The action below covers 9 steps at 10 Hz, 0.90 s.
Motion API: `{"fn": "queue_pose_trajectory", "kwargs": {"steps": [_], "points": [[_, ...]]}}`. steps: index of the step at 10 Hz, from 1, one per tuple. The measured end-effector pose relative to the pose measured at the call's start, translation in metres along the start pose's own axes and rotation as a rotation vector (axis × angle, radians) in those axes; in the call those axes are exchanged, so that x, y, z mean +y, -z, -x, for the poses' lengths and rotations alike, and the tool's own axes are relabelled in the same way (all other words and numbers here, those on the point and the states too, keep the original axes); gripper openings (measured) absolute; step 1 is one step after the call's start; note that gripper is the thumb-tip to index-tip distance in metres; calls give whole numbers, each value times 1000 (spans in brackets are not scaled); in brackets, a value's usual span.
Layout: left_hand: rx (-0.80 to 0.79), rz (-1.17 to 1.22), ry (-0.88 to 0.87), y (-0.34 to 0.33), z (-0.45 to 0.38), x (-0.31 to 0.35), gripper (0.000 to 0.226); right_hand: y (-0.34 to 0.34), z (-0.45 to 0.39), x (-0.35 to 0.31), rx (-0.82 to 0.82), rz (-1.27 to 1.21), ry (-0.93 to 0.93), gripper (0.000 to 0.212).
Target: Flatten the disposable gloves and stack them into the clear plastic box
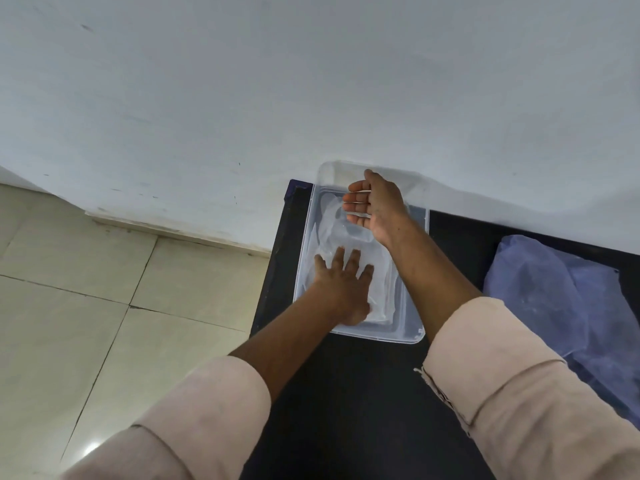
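Clear plastic box point(414, 271) sits on a black table point(363, 393) against a pale wall, with thin see-through gloves point(332, 223) already lying flat inside it. Left hand point(341, 282) presses them down with fingers spread and straight, while the right hand point(375, 206) hovers over the box's far end, fingers relaxed and holding nothing. More filmy plastic lies in a bluish heap point(554, 299) on the table to the right, seemingly gloves left to flatten and stack, so the job looks partly done.
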<state>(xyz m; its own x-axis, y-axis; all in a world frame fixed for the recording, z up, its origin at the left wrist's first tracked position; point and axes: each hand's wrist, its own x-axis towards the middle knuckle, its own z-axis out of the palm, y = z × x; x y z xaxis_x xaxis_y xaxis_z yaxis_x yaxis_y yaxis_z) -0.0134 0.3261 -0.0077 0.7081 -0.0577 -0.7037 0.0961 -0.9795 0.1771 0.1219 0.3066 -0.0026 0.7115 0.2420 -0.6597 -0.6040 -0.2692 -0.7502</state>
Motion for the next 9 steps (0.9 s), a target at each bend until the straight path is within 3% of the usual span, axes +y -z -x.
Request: {"fn": "queue_pose_trajectory", "kwargs": {"steps": [3, 4, 5, 7, 8, 9], "points": [[0, -18, 9, -12, -9, -4, 77, 3, -11, 15, 28, 13, 151, 34], [19, -15, 3, -12, -10, -5, 77, 15, 0, 18, 66, -4, 372, 22], [39, -11, -12, -10, -10, -5, 76, 23, 8, 20, 87, 6, 470, 17], [221, 18, -89, 3, 2, -7, 59, 43, 30, 16, 93, 78, 488, 13], [418, 113, -142, 11, 12, -8, 47, 57, 45, 16, 103, 87, 500, 10], [505, 240, -135, 18, 18, -8, 43, 65, 55, 17, 122, 109, 518, 9]]}}
